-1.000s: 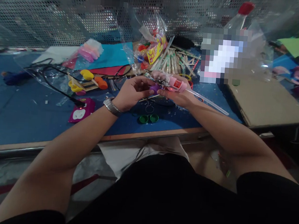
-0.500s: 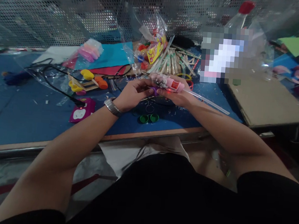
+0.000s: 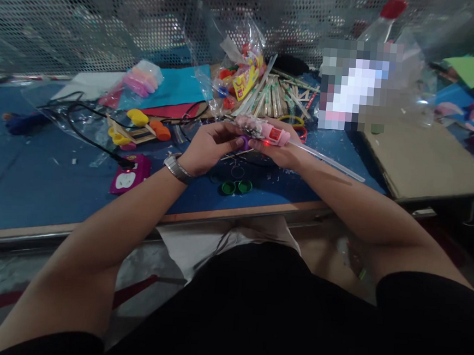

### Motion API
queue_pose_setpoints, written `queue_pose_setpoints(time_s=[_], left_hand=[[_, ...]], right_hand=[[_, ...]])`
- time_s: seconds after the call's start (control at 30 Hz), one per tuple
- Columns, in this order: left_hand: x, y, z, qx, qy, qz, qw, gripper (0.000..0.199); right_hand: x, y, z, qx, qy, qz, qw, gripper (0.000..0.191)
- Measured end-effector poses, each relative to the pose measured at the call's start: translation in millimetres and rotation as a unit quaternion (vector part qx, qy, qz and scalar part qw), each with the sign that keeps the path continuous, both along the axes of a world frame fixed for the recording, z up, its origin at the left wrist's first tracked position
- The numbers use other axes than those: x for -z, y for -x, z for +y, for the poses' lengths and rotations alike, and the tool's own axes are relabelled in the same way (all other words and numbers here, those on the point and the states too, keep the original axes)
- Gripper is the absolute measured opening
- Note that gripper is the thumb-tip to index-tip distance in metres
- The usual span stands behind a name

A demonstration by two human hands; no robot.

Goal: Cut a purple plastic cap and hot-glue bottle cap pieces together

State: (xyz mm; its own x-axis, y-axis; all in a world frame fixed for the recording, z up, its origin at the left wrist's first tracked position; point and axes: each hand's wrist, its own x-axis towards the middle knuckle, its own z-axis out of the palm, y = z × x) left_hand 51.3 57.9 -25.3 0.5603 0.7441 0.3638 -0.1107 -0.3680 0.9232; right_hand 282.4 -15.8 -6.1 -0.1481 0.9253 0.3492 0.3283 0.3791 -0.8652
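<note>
My left hand [image 3: 209,145] is closed, its thumb and fingers pinching a small purple bottle cap [image 3: 245,142]. Wrapped around a pink hot glue gun [image 3: 276,135] is my right hand [image 3: 286,155], with its thumb close against the cap. The gun's nozzle end points left over my left fingers, and a red light glows on its body. A long clear glue stick [image 3: 332,163] sticks out of its back, above my right forearm. Two green bottle caps [image 3: 236,187] lie side by side on the blue table [image 3: 194,199], just below my hands.
A purple power socket [image 3: 130,174] with a black plug stands at left. Near it lies a stick piece with yellow and orange caps [image 3: 136,128]. Behind my hands are wooden sticks [image 3: 274,98] and a plastic bag of caps [image 3: 244,82]. Cardboard [image 3: 431,160] lies at right.
Almost nothing has moved. Both hands keep their hold on the purple bottle cap and the glue gun, with only a very slight shift.
</note>
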Motion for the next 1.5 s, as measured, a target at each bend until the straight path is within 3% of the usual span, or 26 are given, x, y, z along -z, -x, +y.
queue_pose_setpoints(time_s=[0.33, 0.63, 1.0, 1.27, 1.5], left_hand=[[1.0, -2.5, -1.3, -0.009, 0.058, -0.012, 0.998, 0.059], [-1.7, -3.0, -4.1, -0.005, 0.05, -0.017, 0.999, 0.058], [-0.8, -2.0, -2.5, -0.004, 0.054, -0.013, 0.998, 0.057], [-3.3, -2.7, -5.2, 0.0, 0.083, -0.017, 0.996, 0.056], [2.8, -3.6, -0.2, -0.014, 0.099, -0.018, 0.995, 0.058]], right_hand=[[-1.1, 2.7, -3.8, 0.008, 0.027, 0.037, 0.999, 0.048], [-1.5, 2.5, -4.1, 0.028, 0.02, 0.042, 0.999, 0.053], [4.6, 4.1, 2.4, -0.014, 0.057, 0.075, 0.995, 0.051], [-3.2, 7.0, -3.0, -0.005, 0.046, 0.071, 0.996, 0.049], [-2.3, 5.3, -2.9, 0.006, 0.043, 0.078, 0.996, 0.054]])
